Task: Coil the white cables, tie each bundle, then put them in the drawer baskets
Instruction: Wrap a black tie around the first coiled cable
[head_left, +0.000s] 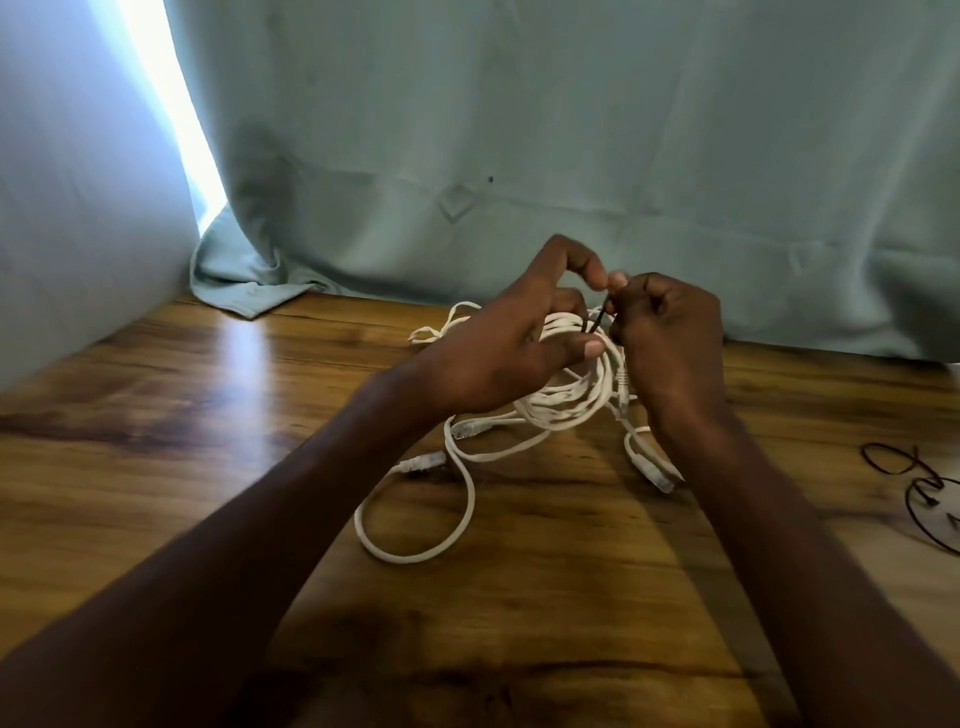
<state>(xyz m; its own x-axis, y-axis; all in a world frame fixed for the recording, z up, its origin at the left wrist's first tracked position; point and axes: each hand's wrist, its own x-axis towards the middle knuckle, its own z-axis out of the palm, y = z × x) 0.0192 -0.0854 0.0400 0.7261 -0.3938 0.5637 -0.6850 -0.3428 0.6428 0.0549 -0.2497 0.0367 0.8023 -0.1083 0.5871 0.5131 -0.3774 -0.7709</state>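
Observation:
A coil of white cable hangs just above the wooden table, held between both hands. My left hand grips the coil's upper left, thumb across the strands and forefinger raised. My right hand is closed beside it, and both pinch a thin black tie at the top of the coil. A loose loop of white cable with clear plugs trails onto the table below. More white cable lies behind my left hand.
Several thin black ties lie at the table's right edge. A pale green curtain hangs along the back, its hem bunched on the table at the back left. No drawer or basket is in view.

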